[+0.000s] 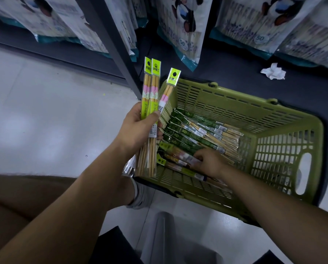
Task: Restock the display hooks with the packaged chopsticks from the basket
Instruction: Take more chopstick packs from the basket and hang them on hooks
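Observation:
A green plastic basket (pixel 285 149) stands on the floor against the shelf base. Inside lie several packs of chopsticks (pixel 195 130) in dark green wrappers. My left hand (pixel 138 128) grips three upright packs of pink-banded chopsticks (pixel 151 86) with lime-yellow header cards, held over the basket's left corner. My right hand (pixel 209 162) reaches into the basket near its front wall, its fingers curled round a pack with a yellow header (pixel 176 159). No display hooks are in view.
Large white bags of disposable chopsticks (pixel 180 29) hang above the dark shelf base (pixel 235 71), where a crumpled tissue (pixel 273 71) lies. A grey shelf upright (pixel 119 50) rises left of the basket. My knee and shoe (pixel 142 195) are close to the basket's front.

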